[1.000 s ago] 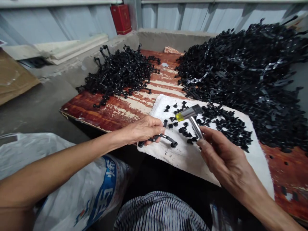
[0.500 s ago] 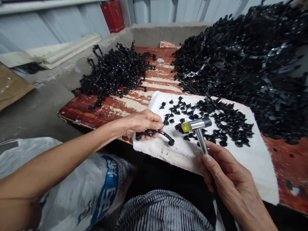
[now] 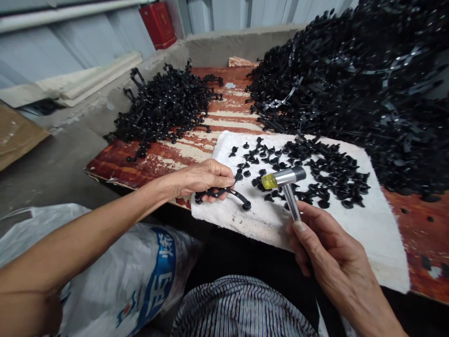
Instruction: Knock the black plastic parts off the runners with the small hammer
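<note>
Pinched in my left hand (image 3: 210, 180) is a black jointed linkage (image 3: 239, 197), its curved arm reaching right to a round foot just above the cloth. Part of the linkage is hidden behind my fingers. My right hand (image 3: 326, 248) is wrapped round the handle of a small mallet (image 3: 285, 178) with a metal head, one yellow face and one black face. The mallet head is raised over the white cloth (image 3: 245, 224), apart from the linkage. Beneath and behind it, many small black disc-shaped pieces (image 3: 336, 173) with pointed stems lie scattered on the cloth.
A heap of black linkages (image 3: 157, 107) sits at the left of the worn red board (image 3: 115, 161). A much larger black heap (image 3: 336, 84) rises at the right. A white plastic sack (image 3: 115, 267) stands below left, near a cardboard box (image 3: 21, 133) and red box (image 3: 158, 25).
The view has shifted slightly. Both hands keep nearly the same pose, with the linkage and the mallet still held.
</note>
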A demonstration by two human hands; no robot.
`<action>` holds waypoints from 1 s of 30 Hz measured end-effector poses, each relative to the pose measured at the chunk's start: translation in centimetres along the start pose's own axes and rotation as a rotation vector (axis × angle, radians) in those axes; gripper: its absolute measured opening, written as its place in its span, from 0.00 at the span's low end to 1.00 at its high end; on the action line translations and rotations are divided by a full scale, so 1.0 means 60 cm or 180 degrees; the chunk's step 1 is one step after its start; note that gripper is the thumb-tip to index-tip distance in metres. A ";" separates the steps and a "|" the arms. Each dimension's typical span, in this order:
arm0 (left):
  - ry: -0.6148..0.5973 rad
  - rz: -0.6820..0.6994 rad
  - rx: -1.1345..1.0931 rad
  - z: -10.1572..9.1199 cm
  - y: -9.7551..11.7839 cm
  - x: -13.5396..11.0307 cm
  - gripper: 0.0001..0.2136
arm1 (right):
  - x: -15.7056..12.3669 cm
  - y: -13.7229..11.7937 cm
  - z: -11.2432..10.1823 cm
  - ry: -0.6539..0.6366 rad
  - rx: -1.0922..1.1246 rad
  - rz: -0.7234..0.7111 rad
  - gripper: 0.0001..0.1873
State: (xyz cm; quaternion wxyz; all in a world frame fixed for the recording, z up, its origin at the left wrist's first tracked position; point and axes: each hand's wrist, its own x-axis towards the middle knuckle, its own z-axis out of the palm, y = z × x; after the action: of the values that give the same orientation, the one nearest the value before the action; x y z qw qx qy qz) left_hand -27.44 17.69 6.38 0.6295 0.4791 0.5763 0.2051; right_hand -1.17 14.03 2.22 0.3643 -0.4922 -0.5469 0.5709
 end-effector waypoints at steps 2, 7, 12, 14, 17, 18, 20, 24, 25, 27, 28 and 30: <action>-0.0004 0.0016 -0.0016 -0.001 -0.002 0.001 0.11 | 0.000 0.000 0.001 0.0008 0.0015 0.0020 0.21; -0.0009 0.0078 -0.0025 -0.003 -0.004 0.001 0.11 | 0.000 -0.001 0.001 0.0036 -0.0053 0.0024 0.22; 0.0027 0.0033 -0.0062 0.000 -0.003 0.003 0.13 | -0.002 0.001 -0.001 0.0035 -0.0069 0.0061 0.21; 0.0009 0.0022 -0.0041 0.001 -0.001 0.003 0.13 | -0.002 0.003 -0.002 0.0036 -0.0073 0.0057 0.22; -0.0024 0.0025 0.0056 -0.001 0.003 0.003 0.14 | -0.001 0.005 -0.002 0.0017 -0.0094 0.0059 0.22; -0.0025 0.0021 0.0100 -0.003 0.005 0.003 0.14 | 0.000 0.005 -0.002 0.0006 -0.0105 0.0061 0.22; -0.0033 0.0018 0.0169 -0.006 0.007 0.004 0.15 | 0.001 0.005 -0.001 0.0001 -0.0151 0.0035 0.23; -0.0116 0.0015 0.0201 -0.013 0.010 0.007 0.15 | 0.002 -0.002 -0.003 -0.0063 -0.0409 -0.0219 0.19; -0.0134 -0.0010 0.0200 -0.014 0.011 0.007 0.16 | 0.003 -0.006 -0.004 -0.0088 -0.0535 -0.0324 0.18; -0.0168 -0.0087 0.0188 -0.017 0.013 0.008 0.15 | 0.008 -0.014 -0.009 -0.0133 -0.0849 -0.0583 0.17; -0.0193 -0.0126 0.0176 -0.018 0.015 0.008 0.15 | 0.012 -0.018 -0.011 -0.0145 -0.1039 -0.0756 0.17; -0.0241 -0.0196 0.0168 -0.020 0.019 0.009 0.13 | 0.023 -0.028 -0.014 -0.0168 -0.1426 -0.1234 0.19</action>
State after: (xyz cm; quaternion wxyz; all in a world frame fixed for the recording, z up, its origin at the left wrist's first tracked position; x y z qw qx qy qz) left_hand -28.10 19.10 7.24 0.6440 0.4850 0.5717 0.1521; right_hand -0.95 15.82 3.70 0.3345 -0.4317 -0.7524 0.3683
